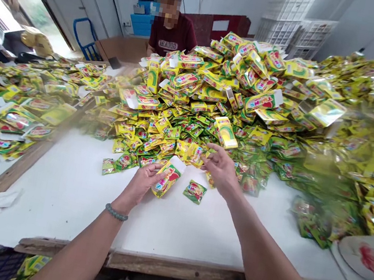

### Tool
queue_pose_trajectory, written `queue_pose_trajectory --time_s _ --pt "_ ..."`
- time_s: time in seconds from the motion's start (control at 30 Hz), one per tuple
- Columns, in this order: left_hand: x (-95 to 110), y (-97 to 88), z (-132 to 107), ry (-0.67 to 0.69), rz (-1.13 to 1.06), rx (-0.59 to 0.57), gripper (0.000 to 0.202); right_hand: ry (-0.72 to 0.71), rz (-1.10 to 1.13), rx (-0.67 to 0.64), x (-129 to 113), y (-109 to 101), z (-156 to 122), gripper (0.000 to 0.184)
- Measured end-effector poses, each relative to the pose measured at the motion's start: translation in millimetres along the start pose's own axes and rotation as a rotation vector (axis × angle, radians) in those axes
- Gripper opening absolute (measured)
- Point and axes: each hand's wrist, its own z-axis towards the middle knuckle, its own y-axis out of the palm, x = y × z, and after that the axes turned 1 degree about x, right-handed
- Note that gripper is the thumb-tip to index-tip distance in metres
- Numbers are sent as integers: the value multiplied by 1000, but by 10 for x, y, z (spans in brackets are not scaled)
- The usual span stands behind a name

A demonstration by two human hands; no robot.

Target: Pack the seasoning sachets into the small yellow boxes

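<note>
My left hand (144, 180) is closed round a small yellow and green carton (168, 177) with a red fruit print. The carton is tilted, and its white end flap stands open at the top. My right hand (220, 169) is at the front of the heap, its fingertips pinching the edge of a yellow sachet (194, 153). A single green sachet (194, 191) lies flat on the white table between my hands. Just beyond my right hand, another yellow carton (226, 133) leans on the heap of green and yellow sachets (189, 128).
Cartons (186, 81) are piled high at the back, and more sachets (365, 165) spread along the right. Flat-looking cartons (7, 117) cover the left side past a wooden strip (28, 163). A flowered white cup (366, 258) lies at the right. A person (172, 32) is opposite.
</note>
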Motion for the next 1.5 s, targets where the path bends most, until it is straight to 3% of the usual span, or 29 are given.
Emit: queue_pose_trajectory --time_s 0.1,0.2,0.43,0.77,1.0,1.27,1.4,1.5 --pt "-2 5 -7 18 2 -11 59 51 169 -98 29 136 -43 50" --pt "-2 18 -15 47 17 -23 57 52 87 -143 92 210 -63 38" --pt "-5 64 -37 15 140 -32 62 35 -19 -74 50 147 -50 27" --pt "55 15 -55 -72 -51 -40 56 109 181 -50 30 234 -76 30" --pt "55 4 -64 -116 -68 -105 52 97 194 -70 28 251 -100 25" --pt "47 26 -61 -62 -101 -50 52 52 -34 -171 22 133 -84 21" --pt "35 -13 -36 -24 -52 6 58 21 -382 -223 -65 23 -78 17" --pt "38 -58 -18 6 -23 23 62 79 -738 -242 -135 -42 -89 26"
